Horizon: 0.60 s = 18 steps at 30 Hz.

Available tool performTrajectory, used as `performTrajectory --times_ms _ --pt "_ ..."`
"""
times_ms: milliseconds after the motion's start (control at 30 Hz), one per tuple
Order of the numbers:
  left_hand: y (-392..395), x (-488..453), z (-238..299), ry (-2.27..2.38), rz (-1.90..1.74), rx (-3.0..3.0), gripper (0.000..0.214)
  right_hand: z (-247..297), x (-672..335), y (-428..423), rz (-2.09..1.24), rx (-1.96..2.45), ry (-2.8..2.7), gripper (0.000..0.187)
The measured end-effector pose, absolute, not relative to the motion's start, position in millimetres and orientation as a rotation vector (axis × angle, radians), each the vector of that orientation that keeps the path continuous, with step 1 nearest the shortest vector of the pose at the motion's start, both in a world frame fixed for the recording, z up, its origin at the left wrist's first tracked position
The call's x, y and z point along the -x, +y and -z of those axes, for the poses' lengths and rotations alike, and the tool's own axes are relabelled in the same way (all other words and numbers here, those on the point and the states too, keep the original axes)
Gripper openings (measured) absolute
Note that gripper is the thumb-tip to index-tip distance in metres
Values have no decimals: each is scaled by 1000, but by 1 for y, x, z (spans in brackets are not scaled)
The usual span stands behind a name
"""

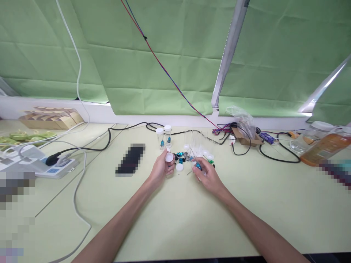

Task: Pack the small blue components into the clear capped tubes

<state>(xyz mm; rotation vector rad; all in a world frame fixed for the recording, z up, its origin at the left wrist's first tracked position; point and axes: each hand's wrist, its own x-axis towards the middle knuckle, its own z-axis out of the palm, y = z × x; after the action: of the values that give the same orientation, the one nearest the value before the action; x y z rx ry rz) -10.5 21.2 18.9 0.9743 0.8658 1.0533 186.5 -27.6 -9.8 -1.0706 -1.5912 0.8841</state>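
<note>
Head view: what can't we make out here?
All head view.
Too small to identify: blue part in right hand.
Hidden by fingers: whatever sits under white cap in left hand.
Pixelated: dark thing on table; patch beside orange bottle.

Bare table (178, 219) near the body, capped vials (163, 137) and black cables (90, 149) crowding the far side
</note>
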Motion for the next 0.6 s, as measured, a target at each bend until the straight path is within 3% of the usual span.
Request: performTrajectory --times_ms 233,600 --pt "16 8 -20 699 -971 -871 31 10 -186 -29 -785 1103 -1707 31" --pt "13 2 -8 841 -1078 -1224 38 10 -185 -30 -762 1149 -1784 31"
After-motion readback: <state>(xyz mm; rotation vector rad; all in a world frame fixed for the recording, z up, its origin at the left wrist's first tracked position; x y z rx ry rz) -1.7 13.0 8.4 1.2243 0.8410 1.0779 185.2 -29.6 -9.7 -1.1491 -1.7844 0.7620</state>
